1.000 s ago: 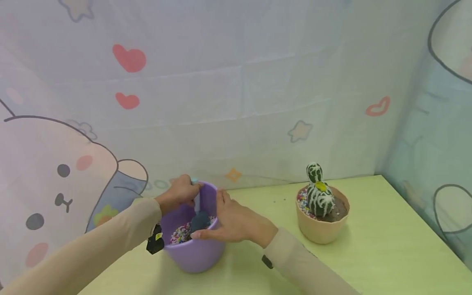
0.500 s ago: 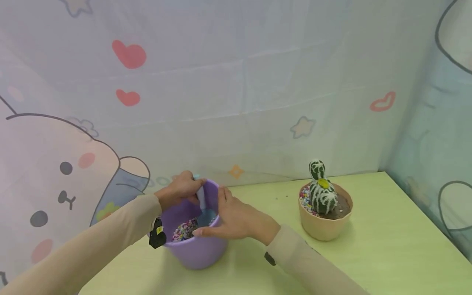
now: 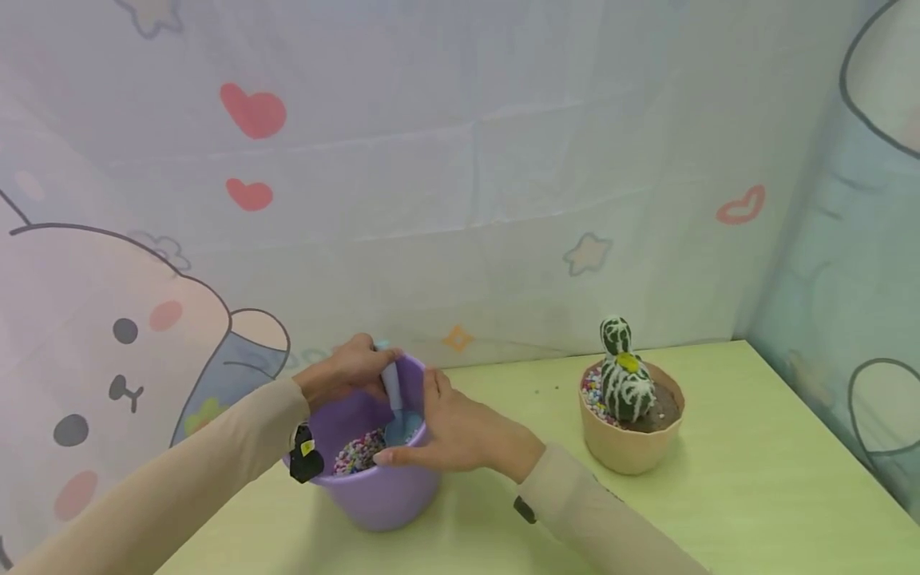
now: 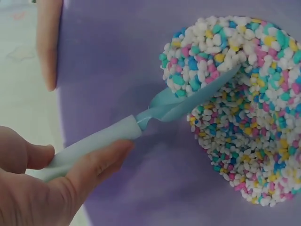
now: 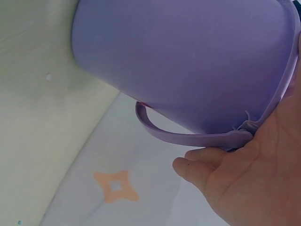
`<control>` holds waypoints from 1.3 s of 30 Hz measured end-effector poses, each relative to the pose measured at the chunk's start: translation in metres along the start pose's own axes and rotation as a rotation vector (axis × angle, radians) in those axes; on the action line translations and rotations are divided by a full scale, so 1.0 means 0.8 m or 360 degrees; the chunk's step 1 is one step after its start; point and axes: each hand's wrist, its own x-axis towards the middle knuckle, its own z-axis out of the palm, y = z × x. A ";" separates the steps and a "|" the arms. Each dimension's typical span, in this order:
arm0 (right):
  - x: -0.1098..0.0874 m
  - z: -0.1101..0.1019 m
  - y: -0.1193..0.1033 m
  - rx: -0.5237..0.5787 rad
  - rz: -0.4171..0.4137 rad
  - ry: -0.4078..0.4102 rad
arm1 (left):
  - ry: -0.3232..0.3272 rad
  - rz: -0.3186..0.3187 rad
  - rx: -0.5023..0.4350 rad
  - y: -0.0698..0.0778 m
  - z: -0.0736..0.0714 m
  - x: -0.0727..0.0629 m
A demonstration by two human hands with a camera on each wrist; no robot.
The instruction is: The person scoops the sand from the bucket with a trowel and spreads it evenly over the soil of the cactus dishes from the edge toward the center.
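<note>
My left hand (image 3: 352,369) grips the handle of a light blue toy shovel (image 3: 391,390) inside a purple bucket (image 3: 384,503). In the left wrist view the shovel's blade (image 4: 181,104) dips into a heap of small multicoloured pebbles (image 4: 263,108), with its tip hidden among them. My right hand (image 3: 470,431) rests against the bucket's right rim, its fingers extended and its thumb stretched along the near side. The right wrist view has that hand beside the bucket's carrying handle (image 5: 188,139).
To the right stands a peach pot (image 3: 628,451) with a green, white-striped cactus (image 3: 625,391), pebbles and brown soil. Both containers are on a light green table (image 3: 755,479). A printed curtain (image 3: 503,200) hangs close behind; the table's right edge is visible.
The shovel's handle has tilted and its blade has turned from dark to light blue in view, lower right among the pebbles. My right hand has stayed at the rim.
</note>
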 end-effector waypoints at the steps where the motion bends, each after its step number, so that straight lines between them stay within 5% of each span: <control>1: 0.000 0.000 0.000 -0.0002 0.0000 0.0007 | -0.0023 0.0011 -0.0020 -0.001 -0.002 0.000; 9: 0.001 0.002 0.002 -0.0015 0.0015 0.0031 | -0.0184 0.0062 -0.0216 -0.018 -0.022 0.001; 18: 0.001 0.004 0.001 -0.0021 0.0022 0.0038 | -0.0243 0.0031 -0.0454 -0.039 -0.046 -0.007; 39: -0.001 0.005 0.004 -0.0041 0.0045 0.0019 | -0.0179 0.0013 -0.1086 -0.087 -0.087 -0.022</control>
